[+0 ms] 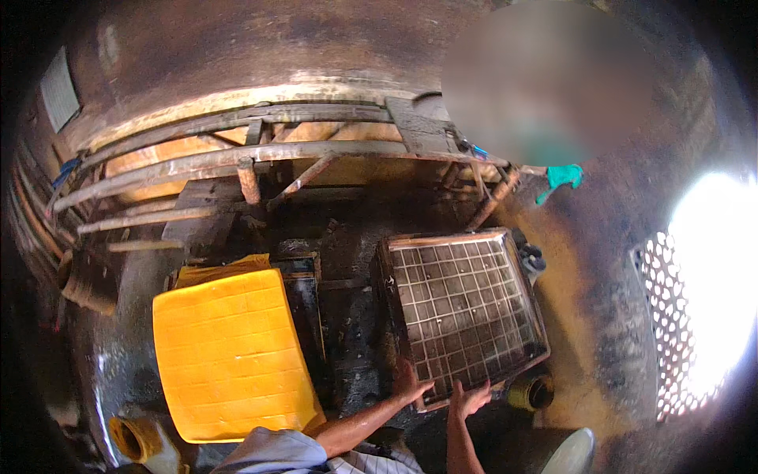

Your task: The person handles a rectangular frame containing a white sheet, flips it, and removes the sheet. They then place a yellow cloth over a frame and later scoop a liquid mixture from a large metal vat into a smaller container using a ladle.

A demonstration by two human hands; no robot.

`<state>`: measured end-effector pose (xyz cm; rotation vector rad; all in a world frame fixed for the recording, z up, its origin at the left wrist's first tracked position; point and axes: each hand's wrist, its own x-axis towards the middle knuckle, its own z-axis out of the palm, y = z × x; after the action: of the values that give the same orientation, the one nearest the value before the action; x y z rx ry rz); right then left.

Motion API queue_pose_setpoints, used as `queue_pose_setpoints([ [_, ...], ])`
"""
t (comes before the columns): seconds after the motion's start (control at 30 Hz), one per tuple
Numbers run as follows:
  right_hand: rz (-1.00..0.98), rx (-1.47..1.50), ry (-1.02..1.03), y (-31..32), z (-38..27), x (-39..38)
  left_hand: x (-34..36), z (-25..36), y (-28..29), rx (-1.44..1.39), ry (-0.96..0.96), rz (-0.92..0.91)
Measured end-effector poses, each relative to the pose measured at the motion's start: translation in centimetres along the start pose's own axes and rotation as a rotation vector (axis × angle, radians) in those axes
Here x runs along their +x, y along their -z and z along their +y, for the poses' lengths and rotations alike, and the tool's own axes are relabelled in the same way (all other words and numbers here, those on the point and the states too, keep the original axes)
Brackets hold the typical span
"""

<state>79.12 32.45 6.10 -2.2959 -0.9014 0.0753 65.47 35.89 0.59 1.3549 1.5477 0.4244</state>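
A square dark frame with a pale grid across it (462, 304) lies to the right of centre, its near edge toward me. My left hand (409, 383) grips that edge at the near left corner, fingers curled on it. My right hand (470, 399) holds the same near edge a little further right, thumb and fingers bent at the frame. To the left, a yellow slab scored in squares (221, 347) lies over more yellow material and beside a dark frame (308, 292).
A rusty pipe rack (316, 150) runs across the back, with a teal glove (562, 178) at its right end. A yellow bucket (134, 438) stands at lower left, a dark container (538, 393) right of the grid. A bright perforated opening (665, 332) is at right.
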Motion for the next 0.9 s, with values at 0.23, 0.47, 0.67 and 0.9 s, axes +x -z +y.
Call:
queue_pose_setpoints([
  [0.23,-0.518,0.643,-0.730,-5.8,9.4,4.0,2.6,-1.2,-4.1,-0.097,-0.178,0.318],
  [0.47,-0.527,0.526,-0.715,-3.8,-0.8,2.2,4.2,-0.7,1.1,-0.026,-0.147,0.283],
  [0.67,-0.731,0.728,-0.506,-1.2,7.2,-0.8,-2.9,-4.6,5.4,-0.355,-0.175,-0.037],
  [0.9,-1.202,0.033,0.325,-1.0,10.8,-9.2,-22.9,-21.9,25.4,-1.567,-0.552,0.866],
])
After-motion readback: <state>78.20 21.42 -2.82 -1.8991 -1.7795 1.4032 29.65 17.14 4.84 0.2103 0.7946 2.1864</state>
